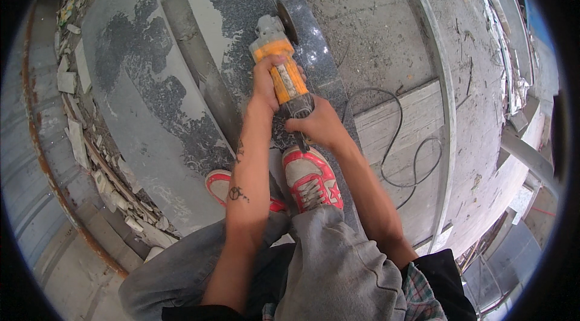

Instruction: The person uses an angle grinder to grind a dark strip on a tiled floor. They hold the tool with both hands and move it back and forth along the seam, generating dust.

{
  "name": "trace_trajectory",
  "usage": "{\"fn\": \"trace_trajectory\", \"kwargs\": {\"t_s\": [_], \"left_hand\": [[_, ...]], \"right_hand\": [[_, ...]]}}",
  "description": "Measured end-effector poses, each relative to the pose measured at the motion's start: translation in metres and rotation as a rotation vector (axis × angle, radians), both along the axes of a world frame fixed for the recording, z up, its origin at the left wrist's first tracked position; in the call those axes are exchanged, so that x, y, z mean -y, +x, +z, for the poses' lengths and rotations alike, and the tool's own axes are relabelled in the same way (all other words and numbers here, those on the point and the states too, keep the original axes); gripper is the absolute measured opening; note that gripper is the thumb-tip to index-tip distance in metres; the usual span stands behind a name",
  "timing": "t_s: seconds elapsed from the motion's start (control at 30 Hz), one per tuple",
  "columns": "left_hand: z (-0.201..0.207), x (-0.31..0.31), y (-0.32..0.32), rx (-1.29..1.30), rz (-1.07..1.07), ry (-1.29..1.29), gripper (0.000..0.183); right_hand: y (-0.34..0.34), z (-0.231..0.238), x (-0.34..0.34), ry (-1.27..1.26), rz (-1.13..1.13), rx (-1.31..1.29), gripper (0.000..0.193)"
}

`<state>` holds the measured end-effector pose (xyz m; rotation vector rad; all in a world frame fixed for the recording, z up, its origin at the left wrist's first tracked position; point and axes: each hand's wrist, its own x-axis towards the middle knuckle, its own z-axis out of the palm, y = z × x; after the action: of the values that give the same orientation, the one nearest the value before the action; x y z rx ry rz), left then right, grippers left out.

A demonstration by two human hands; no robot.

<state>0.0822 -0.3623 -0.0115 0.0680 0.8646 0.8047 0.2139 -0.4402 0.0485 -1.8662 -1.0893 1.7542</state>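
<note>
An orange angle grinder (pixel 281 73) with a grey head points away from me, held in both my hands. Its dark round cutting disc (pixel 287 21) stands on edge at the right of the head, over a dark speckled stone slab (pixel 316 49) smeared with pale dust. Around the front of the orange body wraps my left hand (pixel 264 84). My right hand (pixel 321 124) grips the black rear handle, thumb across it. Whether the disc touches the stone, I cannot tell. My right red-and-white shoe (pixel 308 179) rests on the slab just behind the tool.
A wider dusty slab (pixel 130 73) lies to the left, across a narrow gap. On the right, a black cable (pixel 399 128) loops over the floor beside a pale board (pixel 402 117) and a long rail (pixel 444 85). Broken stone pieces (pixel 75 134) line the left edge.
</note>
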Motion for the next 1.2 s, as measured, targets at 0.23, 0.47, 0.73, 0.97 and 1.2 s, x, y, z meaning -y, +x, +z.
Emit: {"fn": "trace_trajectory", "kwargs": {"t_s": [0.23,0.47,0.73,0.97,1.2], "left_hand": [[-0.001,0.013,0.001,0.015,0.003,0.004,0.045],[-0.006,-0.015,-0.004,-0.052,-0.02,0.05,0.046],[0.002,0.018,0.005,0.038,0.018,-0.043,0.045],[-0.001,0.006,0.0,0.055,0.007,0.0,0.044],[0.001,-0.012,-0.001,-0.017,0.01,-0.031,0.041]], "right_hand": [[0.0,0.001,0.013,0.027,0.001,0.021,0.05],[-0.003,-0.002,-0.014,-0.072,-0.032,-0.044,0.051],[0.004,0.009,0.014,0.029,0.018,0.002,0.048],[0.0,0.007,0.003,-0.031,-0.019,-0.015,0.055],[0.0,0.001,-0.013,-0.085,-0.024,-0.065,0.055]]}}
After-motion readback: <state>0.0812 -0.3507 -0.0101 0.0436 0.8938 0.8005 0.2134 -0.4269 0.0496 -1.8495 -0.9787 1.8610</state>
